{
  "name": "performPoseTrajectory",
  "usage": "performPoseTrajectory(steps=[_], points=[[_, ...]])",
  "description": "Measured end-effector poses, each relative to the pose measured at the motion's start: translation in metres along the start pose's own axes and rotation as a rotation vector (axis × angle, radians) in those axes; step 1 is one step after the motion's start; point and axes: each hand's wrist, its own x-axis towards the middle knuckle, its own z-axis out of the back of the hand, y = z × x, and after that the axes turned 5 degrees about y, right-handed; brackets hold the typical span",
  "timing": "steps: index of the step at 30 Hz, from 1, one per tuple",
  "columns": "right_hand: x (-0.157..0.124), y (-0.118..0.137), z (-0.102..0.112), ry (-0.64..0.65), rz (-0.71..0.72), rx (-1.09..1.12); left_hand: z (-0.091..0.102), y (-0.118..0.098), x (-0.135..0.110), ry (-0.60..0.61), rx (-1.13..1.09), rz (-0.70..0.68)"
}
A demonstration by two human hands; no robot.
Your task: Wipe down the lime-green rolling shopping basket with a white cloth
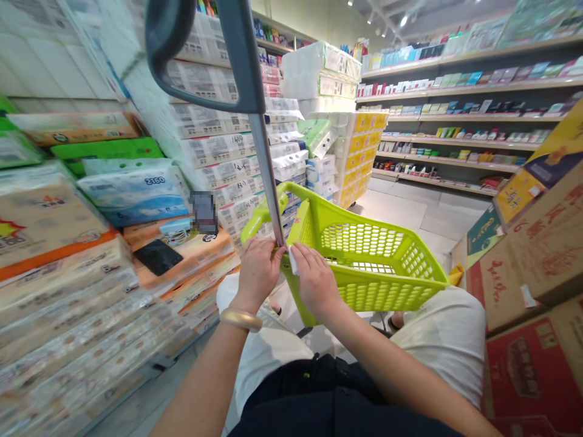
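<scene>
A lime-green shopping basket with perforated walls stands between my knees, and nothing shows inside the part in view. From its near end rises a metal pull rod topped by a dark grey loop grip. My left hand, with a gold bangle on the wrist, is closed on the basket's rim at the foot of the rod. Beside it, my right hand presses a small white tissue against the same corner. The fingertips of both hands are partly hidden.
Stacks of wrapped tissue packs line the left, with a dark phone-like slab lying on an orange pack. Cardboard cartons rise close on the right. Shelves of small boxed goods stand across the tiled floor.
</scene>
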Motion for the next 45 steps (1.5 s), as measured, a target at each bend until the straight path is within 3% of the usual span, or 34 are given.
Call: performPoseTrajectory(steps=[5,8,16,22,26,36,45], points=[[-0.035,-0.034,0.009,-0.042,-0.072,-0.043,-0.006,0.0,0.001,-0.038,-0.02,-0.006],[-0.04,-0.041,0.009,-0.056,-0.105,-0.047,-0.009,-0.001,0.002,-0.055,-0.021,0.003],[0.003,-0.007,0.004,-0.021,-0.044,0.034,-0.009,0.001,0.004,-0.022,-0.001,-0.036],[-0.02,-0.028,0.009,-0.026,-0.056,0.017,-0.009,0.008,0.0,0.031,0.017,-0.039],[-0.039,-0.044,0.007,-0.113,-0.139,-0.035,-0.01,0.007,-0.001,0.021,0.011,-0.026],[-0.001,-0.007,-0.004,-0.055,-0.023,0.047,-0.01,0.001,-0.001,-0.004,0.001,-0.026],[-0.042,-0.051,0.003,-0.115,-0.189,-0.058,-0.012,0.009,0.0,-0.028,0.014,-0.028]])
